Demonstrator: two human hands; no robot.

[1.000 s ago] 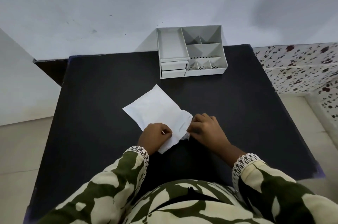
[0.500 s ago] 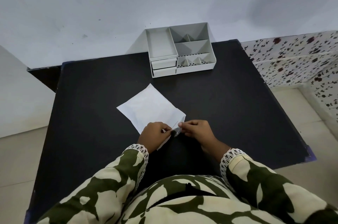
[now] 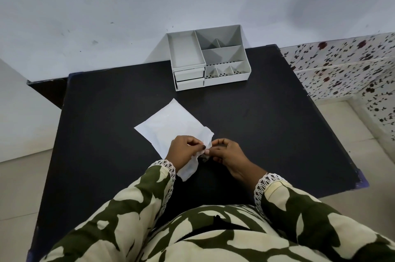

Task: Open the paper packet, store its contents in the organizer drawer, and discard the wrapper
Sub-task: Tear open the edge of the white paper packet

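A white paper packet (image 3: 168, 126) lies flat on the black table (image 3: 256, 129), its near end crumpled and torn. My left hand (image 3: 183, 150) pinches that near end, and a loose strip of paper hangs below it. My right hand (image 3: 228, 151) pinches the same torn edge from the right, fingertips touching the left hand's. A small grey bit shows between the hands; what it is I cannot tell. The white organizer (image 3: 208, 58) stands at the table's far edge, with two shut drawers (image 3: 189, 79) at its front left.
The organizer has several open compartments on top. A pale wall rises behind the table. A floral patterned surface (image 3: 346, 65) is at the right, and tiled floor lies on both sides.
Both hands stay on the packet's near end. The torn paper strip now hangs lower under my left hand. The camera view has shifted slightly.
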